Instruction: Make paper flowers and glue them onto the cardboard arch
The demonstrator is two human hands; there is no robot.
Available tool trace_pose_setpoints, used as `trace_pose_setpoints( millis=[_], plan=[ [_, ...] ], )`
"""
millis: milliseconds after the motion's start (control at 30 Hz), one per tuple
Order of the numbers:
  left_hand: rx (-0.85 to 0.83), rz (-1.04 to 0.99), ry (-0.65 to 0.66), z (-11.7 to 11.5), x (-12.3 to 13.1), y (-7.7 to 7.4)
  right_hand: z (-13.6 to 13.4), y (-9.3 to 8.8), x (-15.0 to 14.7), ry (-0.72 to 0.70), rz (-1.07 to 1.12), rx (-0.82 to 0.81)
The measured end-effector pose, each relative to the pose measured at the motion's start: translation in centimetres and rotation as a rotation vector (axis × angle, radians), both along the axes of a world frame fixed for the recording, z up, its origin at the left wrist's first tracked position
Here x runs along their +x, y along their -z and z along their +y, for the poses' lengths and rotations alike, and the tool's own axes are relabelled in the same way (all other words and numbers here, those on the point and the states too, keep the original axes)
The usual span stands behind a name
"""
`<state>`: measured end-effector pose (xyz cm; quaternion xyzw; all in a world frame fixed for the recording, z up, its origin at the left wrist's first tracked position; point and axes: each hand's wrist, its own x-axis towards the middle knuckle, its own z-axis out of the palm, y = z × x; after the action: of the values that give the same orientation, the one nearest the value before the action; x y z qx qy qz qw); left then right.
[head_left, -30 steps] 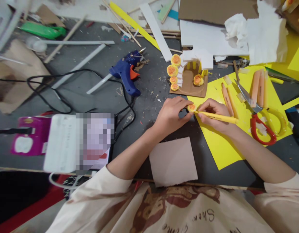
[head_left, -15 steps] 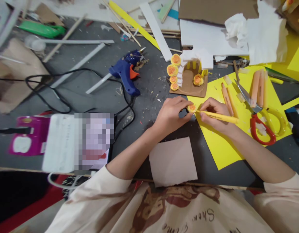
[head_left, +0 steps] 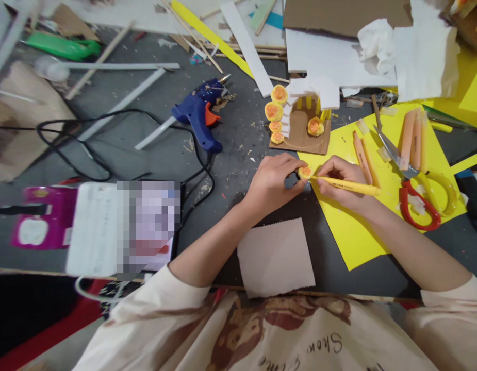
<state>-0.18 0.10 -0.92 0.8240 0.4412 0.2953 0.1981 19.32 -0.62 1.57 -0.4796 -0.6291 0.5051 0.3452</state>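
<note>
Pinching 1 disc near the cardboard model, the left hand apparently steadies it for the yellow marker, which the right hand grips near its tip, likely for control.

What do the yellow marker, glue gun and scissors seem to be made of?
Yellow marker: probably plastic, by its smooth, even barrel.
Glue gun: likely plastic, its blue body glossy; silvery tip looks metallic.
Scissors: blades apparently metal, from their grey sheen; smooth red handle probably plastic.

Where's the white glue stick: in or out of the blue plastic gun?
Partly in: the white stick protrudes from the rear of the blue gun.
</note>
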Motion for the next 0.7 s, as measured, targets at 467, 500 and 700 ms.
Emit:
trace_pose_setpoints(
  millis=[467,500,700],
  plan=[
    [-0.053,0.02,-0.009,-0.01,0.02,-0.35,0.02,-0.1,0.01,0.008,-0.003,-0.001],
    [-0.053,0.019,-0.008,-0.01,0.03,-0.38,0.03,-0.09,-0.01,0.033,0.004,0.012],
    [-0.079,-0.01,-0.009,0.06,0.04,-0.49,0.13,0.05,0.0,0.142,0.131,0.041]
  ],
)
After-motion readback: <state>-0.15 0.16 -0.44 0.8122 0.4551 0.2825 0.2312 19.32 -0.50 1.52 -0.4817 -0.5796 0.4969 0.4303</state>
